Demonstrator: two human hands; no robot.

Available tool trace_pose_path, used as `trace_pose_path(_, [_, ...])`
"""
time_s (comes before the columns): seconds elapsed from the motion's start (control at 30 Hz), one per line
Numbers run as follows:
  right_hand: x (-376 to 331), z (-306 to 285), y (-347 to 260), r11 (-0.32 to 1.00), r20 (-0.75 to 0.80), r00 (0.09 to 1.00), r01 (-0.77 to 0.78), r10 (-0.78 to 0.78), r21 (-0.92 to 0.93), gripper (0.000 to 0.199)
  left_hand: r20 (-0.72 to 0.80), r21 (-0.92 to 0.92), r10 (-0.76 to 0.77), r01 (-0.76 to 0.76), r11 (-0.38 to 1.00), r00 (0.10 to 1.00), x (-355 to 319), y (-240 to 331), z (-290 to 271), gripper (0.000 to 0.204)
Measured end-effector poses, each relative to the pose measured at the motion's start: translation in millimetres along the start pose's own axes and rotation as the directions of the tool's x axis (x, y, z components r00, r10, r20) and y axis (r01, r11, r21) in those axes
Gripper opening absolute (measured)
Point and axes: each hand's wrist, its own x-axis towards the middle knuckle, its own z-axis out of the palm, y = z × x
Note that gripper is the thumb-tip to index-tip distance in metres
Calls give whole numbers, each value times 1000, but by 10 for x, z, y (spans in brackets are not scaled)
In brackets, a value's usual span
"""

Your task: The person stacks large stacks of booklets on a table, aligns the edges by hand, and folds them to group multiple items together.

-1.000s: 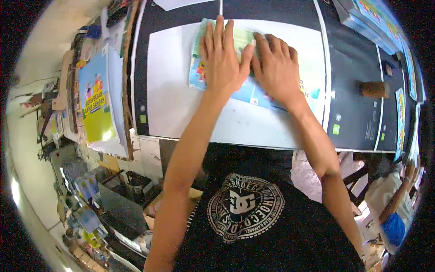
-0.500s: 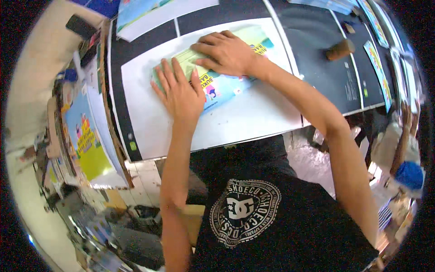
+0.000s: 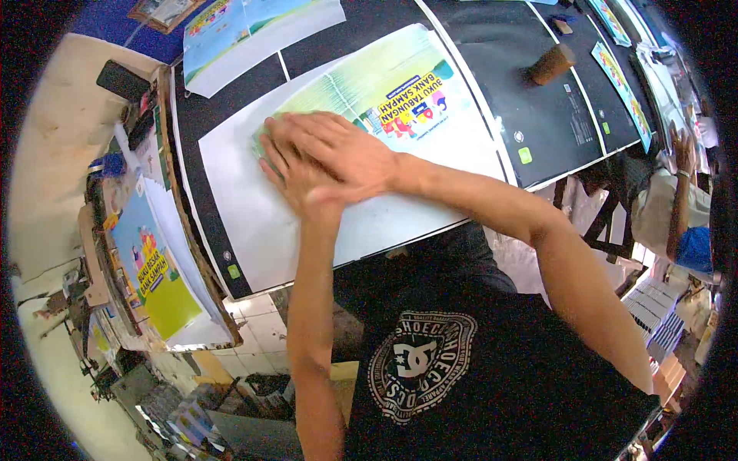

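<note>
A printed paper sheet with green and light-blue artwork and yellow lettering lies on a larger white sheet, which rests on a black board. My left hand is flat on the left end of the printed sheet, fingers stretched out. Across its back and fingers lies my right hand, also flat and slightly blurred by motion. Neither hand grips anything. The two hands cover the lower left part of the print.
Black board with white strips extends right, carrying a brown block-like piece. More printed sheets lie at the far side. A stack of prints stands left. Narrow printed strips and another person's hand are at right.
My right hand has moved left and down from the upper part of the print onto my left hand, uncovering the sheet's middle and right. The view has shifted slightly.
</note>
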Motion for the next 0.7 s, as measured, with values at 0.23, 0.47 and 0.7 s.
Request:
trace_pose_path(0.23, [69,63,109,994,-68,994,-80,85,79,105,4,-21,3,-3,1000,1000,14,-134,72,84])
trace_pose_path(0.47, [-168,-194,312,996,-36,999,0,-3,-90,114,-2,-51,-35,34,998,999,107,35,-28,76])
trace_pose_path(0.7, [-229,-227,474,970,39,973,-232,229,77,99,17,-45,-29,29,999,999,121,63,-56,75])
